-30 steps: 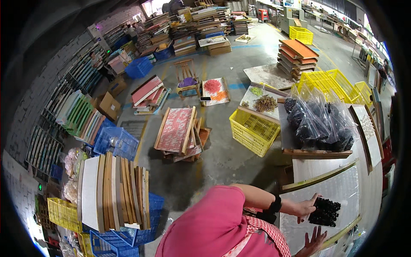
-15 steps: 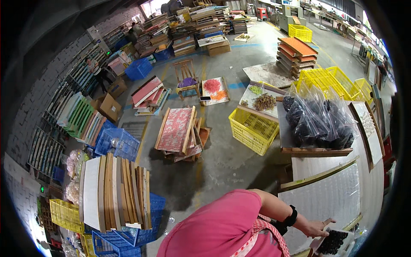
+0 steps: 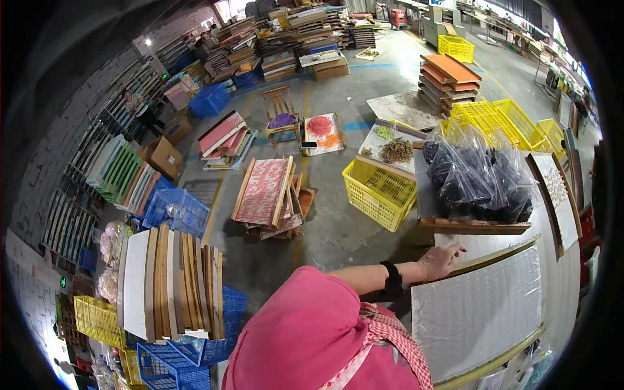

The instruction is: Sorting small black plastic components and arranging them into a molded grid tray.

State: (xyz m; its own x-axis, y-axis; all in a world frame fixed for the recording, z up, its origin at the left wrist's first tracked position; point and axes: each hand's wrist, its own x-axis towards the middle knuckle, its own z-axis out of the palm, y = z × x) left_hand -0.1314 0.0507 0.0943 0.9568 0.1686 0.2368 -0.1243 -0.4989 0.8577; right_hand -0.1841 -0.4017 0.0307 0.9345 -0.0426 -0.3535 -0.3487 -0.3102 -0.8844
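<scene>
My left hand (image 3: 441, 261) is above the far wooden rail (image 3: 500, 257) of a framed white board (image 3: 478, 312) on the table. Its fingers are partly stretched out and apart, and I see nothing held in them. Whether the fingertips touch the rail I cannot tell. Just beyond the hand, clear plastic bags (image 3: 468, 175) full of dark pieces stand on another board with a brown wooden edge (image 3: 474, 225). A black band (image 3: 393, 279) circles my left wrist. My right hand does not show.
Left of the table stands a yellow crate (image 3: 379, 195). A stack of pink-patterned frames (image 3: 263, 192) is on the floor beyond my shoulder. At the left, upright boards (image 3: 172, 283) rest over blue crates (image 3: 175, 367). A narrow framed board (image 3: 554, 198) lies at the far right.
My left hand has moved away from the tray of small black pieces, up and to the left, to the far rail of the white board. That tray has left the view.
</scene>
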